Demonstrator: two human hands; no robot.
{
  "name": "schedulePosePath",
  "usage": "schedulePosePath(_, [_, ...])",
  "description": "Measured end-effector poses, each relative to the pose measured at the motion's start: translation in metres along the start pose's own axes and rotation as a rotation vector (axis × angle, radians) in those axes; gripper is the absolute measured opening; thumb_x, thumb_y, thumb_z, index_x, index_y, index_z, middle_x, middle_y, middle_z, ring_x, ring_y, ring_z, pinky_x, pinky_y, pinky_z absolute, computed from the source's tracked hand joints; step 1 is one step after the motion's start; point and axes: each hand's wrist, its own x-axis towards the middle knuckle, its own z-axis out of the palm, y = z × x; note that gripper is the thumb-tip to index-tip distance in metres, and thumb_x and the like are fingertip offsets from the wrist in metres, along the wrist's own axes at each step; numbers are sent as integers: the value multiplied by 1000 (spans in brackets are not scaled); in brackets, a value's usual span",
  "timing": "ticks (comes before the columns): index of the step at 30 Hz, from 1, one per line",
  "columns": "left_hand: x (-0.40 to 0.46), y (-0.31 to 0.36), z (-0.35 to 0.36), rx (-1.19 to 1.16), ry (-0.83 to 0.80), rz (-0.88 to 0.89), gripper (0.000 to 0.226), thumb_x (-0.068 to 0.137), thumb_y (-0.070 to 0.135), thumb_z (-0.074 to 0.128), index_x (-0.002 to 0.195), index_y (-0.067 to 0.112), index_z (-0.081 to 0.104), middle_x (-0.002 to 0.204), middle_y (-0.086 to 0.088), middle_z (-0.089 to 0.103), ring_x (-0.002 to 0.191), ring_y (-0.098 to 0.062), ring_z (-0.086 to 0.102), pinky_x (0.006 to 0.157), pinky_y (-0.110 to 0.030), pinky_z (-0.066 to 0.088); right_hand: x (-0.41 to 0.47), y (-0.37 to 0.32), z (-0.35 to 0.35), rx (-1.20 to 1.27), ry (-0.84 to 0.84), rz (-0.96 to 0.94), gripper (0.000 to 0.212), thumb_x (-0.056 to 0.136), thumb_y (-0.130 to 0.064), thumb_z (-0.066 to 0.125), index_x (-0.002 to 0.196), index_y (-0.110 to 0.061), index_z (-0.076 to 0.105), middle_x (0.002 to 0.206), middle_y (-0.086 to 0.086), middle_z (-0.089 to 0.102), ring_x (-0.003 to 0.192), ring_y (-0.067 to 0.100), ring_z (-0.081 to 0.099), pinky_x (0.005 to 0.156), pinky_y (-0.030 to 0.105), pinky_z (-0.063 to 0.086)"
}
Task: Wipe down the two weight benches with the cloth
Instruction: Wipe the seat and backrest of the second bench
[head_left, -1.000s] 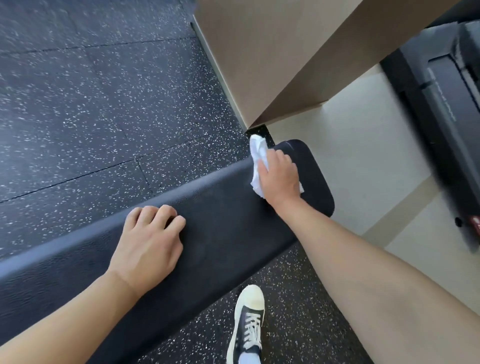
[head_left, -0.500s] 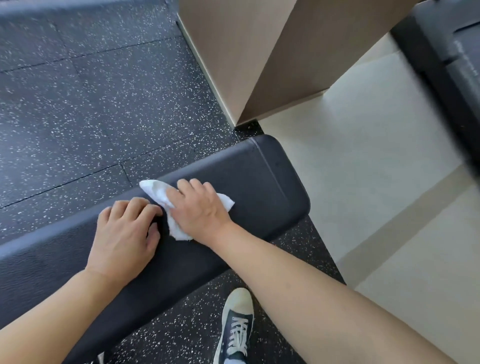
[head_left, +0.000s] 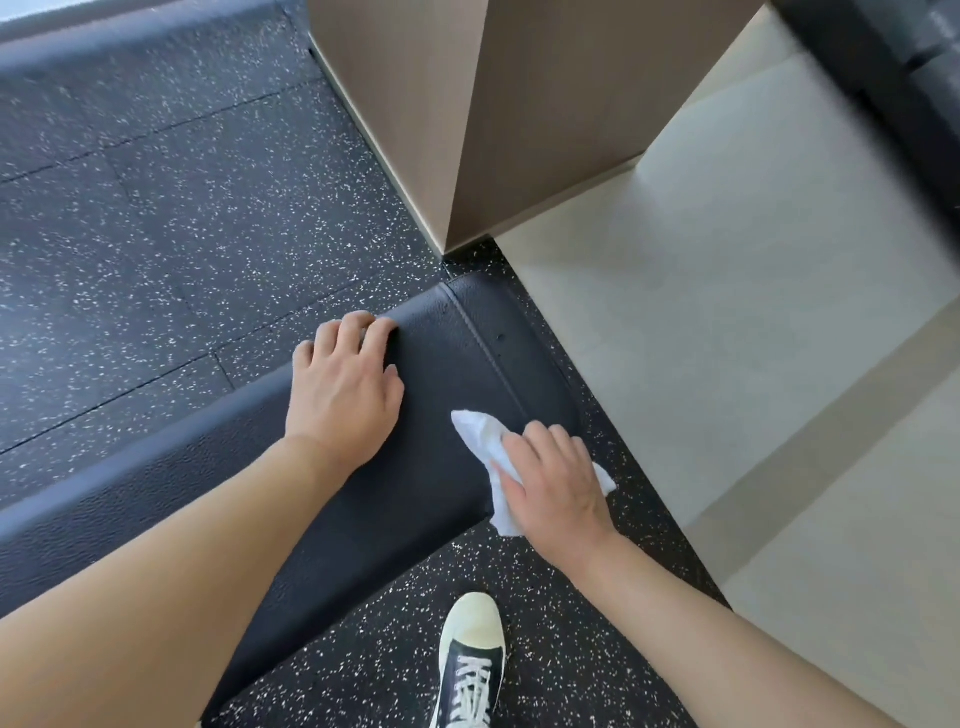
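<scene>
Our left hand (head_left: 345, 387) lies flat at the bench's (head_left: 441, 364) far edge, steadying us; our right hand (head_left: 556, 483) presses the cloth (head_left: 480, 434) at its near end corner, perhaps gripping it.

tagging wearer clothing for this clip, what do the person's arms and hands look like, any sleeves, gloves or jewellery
Both forearms are bare as far as the frame shows: no sleeves in view. The left hand and the right hand wear no gloves, and no rings, watch or wristband can be seen on the fingers or wrists. Fingernails look short and unpainted. The only clothing in view is a black lace-up sneaker with a pale toe cap.
</scene>
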Motion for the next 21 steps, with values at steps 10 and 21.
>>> schedulePosePath(10, [-10,3,26,-24,178,-53,54,96,34,47,148,21,51,143,-3,51,127,-33,45,117,-49,31,90,11,13,71,116,-81,17,85,-22,68,88,-16,52,82,6,50,71,30,45,59,41,34])
schedulePosePath(21, [-8,-1,32,14,215,-40,55,95,32,49,148,20,52,144,-4,50,127,-33,44,115,-47,31,232,-15,33,103,81,-4,28,99,-48,52,99,-22,64,99,-1,63,96,27,57,77,39,33])
